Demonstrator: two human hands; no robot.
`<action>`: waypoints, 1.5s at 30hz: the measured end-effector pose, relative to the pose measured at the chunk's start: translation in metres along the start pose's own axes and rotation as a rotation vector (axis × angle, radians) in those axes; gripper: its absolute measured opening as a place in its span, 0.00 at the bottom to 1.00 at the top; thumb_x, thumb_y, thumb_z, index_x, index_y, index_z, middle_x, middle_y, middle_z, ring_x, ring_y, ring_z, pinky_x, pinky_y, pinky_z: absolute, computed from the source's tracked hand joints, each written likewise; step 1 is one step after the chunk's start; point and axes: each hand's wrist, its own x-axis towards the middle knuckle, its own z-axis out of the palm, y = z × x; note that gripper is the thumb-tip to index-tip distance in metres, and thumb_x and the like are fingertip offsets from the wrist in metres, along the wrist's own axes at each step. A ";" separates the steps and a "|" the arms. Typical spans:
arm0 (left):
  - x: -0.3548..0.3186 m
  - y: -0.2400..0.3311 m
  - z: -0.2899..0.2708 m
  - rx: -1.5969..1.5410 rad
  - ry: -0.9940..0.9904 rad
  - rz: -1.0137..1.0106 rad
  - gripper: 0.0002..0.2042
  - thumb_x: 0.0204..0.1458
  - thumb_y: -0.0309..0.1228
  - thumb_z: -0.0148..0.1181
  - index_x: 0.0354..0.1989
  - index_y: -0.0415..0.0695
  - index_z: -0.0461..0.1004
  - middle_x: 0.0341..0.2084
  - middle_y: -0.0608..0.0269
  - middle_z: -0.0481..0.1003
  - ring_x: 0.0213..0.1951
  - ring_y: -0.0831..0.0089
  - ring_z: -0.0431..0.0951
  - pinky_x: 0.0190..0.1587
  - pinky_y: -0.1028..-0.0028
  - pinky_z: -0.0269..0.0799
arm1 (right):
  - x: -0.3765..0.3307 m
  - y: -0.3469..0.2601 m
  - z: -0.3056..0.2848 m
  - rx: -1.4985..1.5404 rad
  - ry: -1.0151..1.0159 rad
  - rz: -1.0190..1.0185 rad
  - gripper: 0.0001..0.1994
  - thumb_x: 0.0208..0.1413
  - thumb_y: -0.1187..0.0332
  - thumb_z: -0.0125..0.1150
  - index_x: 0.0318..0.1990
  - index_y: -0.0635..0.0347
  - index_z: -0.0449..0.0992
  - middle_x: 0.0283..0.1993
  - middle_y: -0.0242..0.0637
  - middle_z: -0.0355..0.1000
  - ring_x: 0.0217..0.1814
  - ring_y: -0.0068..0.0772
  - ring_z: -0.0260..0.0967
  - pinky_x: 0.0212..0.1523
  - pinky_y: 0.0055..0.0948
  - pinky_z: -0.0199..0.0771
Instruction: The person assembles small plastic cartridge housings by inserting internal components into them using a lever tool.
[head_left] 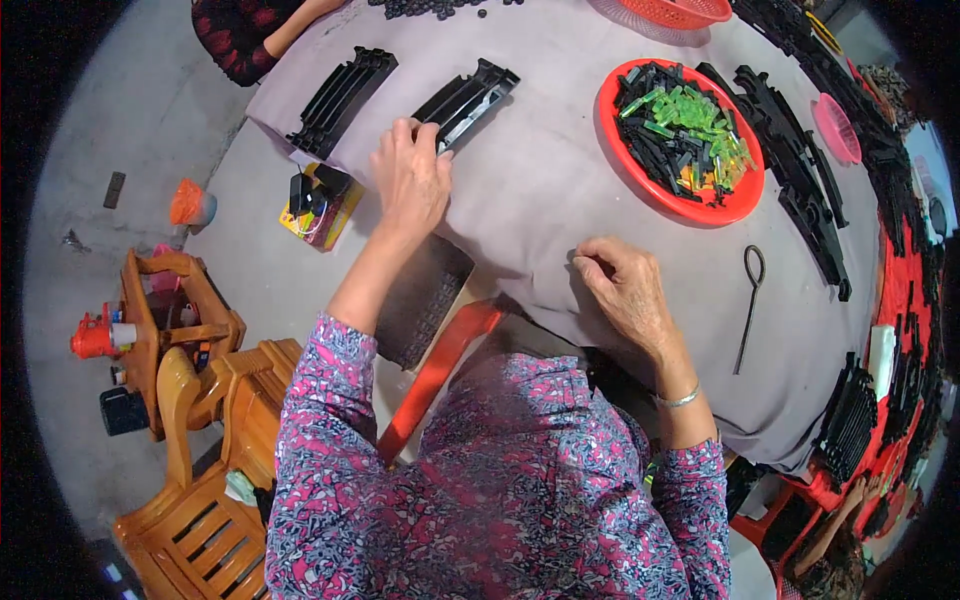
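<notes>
My left hand (412, 178) reaches over the table, its fingers closed on the near end of a long black slotted plastic part (482, 92). A light strip shows along that part's right side. Just left of it lies a similar bundle of black plastic parts (345, 100), untouched. My right hand (622, 285) rests low over the cloth near the table's front edge. Its fingers are curled in with thumb and forefinger together; anything between them is hidden. To its upper right stands a red round tray (607, 135) holding small black pieces and green and yellow translucent pieces.
A looped metal rod (752, 300) lies right on the grey tablecloth (560, 190). Long black strips (790, 180) and a pink basket (836, 130) are beyond the tray. A yellow box (325, 215) sits left. Another person's arm (290, 30) appears far left; a wooden chair (215, 490) stands near left.
</notes>
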 end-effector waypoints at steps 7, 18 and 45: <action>0.007 -0.007 0.012 -0.004 -0.005 -0.054 0.20 0.46 0.30 0.63 0.48 0.39 0.69 0.46 0.48 0.66 0.49 0.49 0.67 0.49 0.51 0.64 | -0.002 0.005 0.004 0.019 0.005 0.025 0.08 0.56 0.69 0.59 0.37 0.64 0.78 0.36 0.47 0.76 0.40 0.52 0.75 0.42 0.42 0.74; 0.032 -0.003 0.005 0.039 0.025 0.005 0.35 0.37 0.42 0.71 0.55 0.39 0.67 0.46 0.50 0.68 0.51 0.52 0.67 0.52 0.53 0.61 | -0.006 0.012 0.011 0.041 0.056 0.021 0.07 0.55 0.70 0.59 0.37 0.63 0.78 0.37 0.46 0.77 0.39 0.50 0.75 0.42 0.40 0.74; 0.046 -0.102 0.013 0.290 -0.031 -0.211 0.26 0.40 0.42 0.67 0.47 0.40 0.76 0.43 0.54 0.74 0.48 0.54 0.73 0.48 0.51 0.67 | -0.010 0.009 0.013 0.034 0.132 -0.042 0.04 0.53 0.73 0.61 0.33 0.64 0.78 0.31 0.44 0.76 0.34 0.46 0.74 0.36 0.37 0.73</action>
